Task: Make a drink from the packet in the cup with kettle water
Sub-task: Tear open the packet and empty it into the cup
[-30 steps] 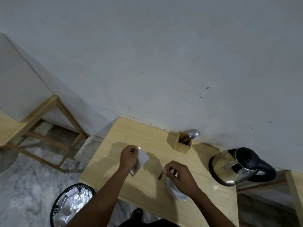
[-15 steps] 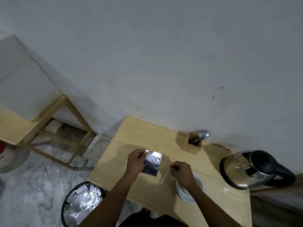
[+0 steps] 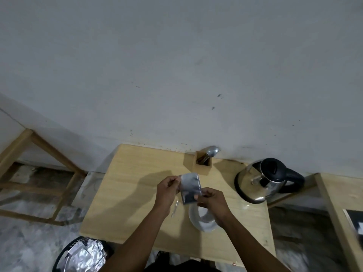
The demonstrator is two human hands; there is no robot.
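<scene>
Silver foil is the material in play: the packet point(image 3: 190, 188) is a thin, flat, glossy rectangle held above the counter point(image 3: 127, 185), its long axis running away from the person and tilted slightly to their right; the left hand point(image 3: 167, 190) pinches the packet's left edge near the top, fingers together on the foil; the right hand point(image 3: 211, 199) pinches the lower right corner, fingers likewise closed on the foil. Directly beneath the right hand, and just below the packet's lower end, sits the cup point(image 3: 198, 218), white, round and glazed, its mouth partly hidden by the wrist; judged from this, the pour depends on bringing the packet's open end down and to the right over that mouth, the right hand being the nearer. Whether the packet is already torn open cannot be told. A small torn foil strip point(image 3: 174, 208) lies on the pale wood just below the left hand. Well to the right of the right hand stands the kettle point(image 3: 261, 181), polished steel with a black lid and handle.
</scene>
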